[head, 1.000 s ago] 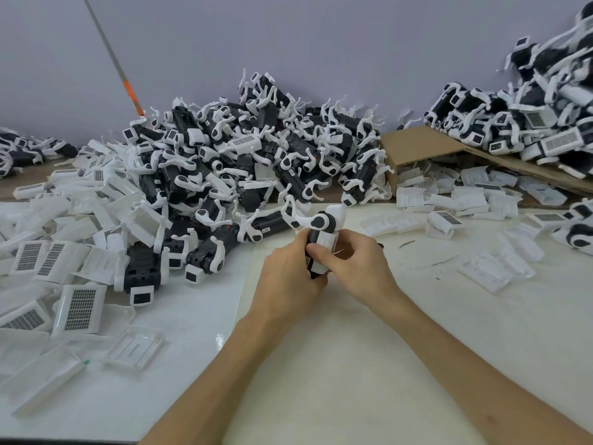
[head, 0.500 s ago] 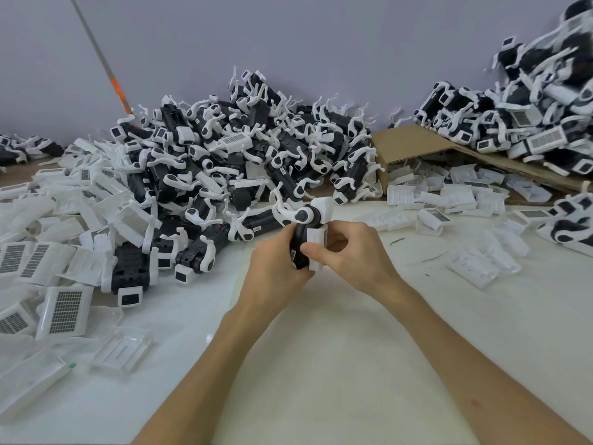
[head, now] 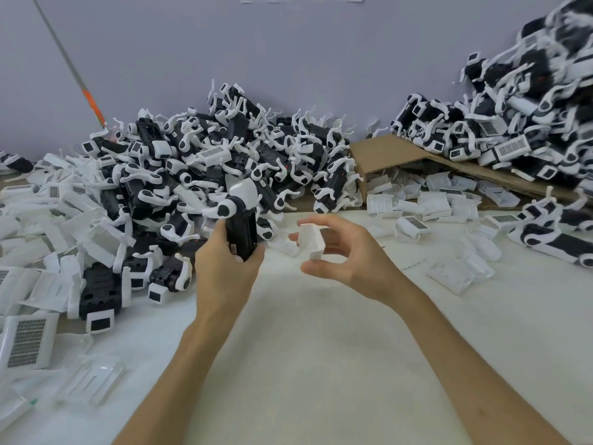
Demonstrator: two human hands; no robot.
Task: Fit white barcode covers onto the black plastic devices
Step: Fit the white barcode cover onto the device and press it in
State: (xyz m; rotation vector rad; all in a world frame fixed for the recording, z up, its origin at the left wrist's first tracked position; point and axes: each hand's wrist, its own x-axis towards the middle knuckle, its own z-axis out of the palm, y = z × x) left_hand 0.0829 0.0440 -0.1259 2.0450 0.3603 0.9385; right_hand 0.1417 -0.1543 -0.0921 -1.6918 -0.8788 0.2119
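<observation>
I had my left hand (head: 224,271) wrapped round a black device (head: 241,229), holding it upright above the middle of the surface (head: 305,364), I think so that its side faced the other hand. My right hand (head: 346,258) pinched a white cover (head: 310,240) between thumb and fingers. It was near the device but not touching it, probably to line it up before pressing it on. A heap of devices (head: 208,175) lay along the far edge.

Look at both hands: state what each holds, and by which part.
The left hand grips a black device around its lower body. The right hand pinches a white cover by opposite edges.
</observation>
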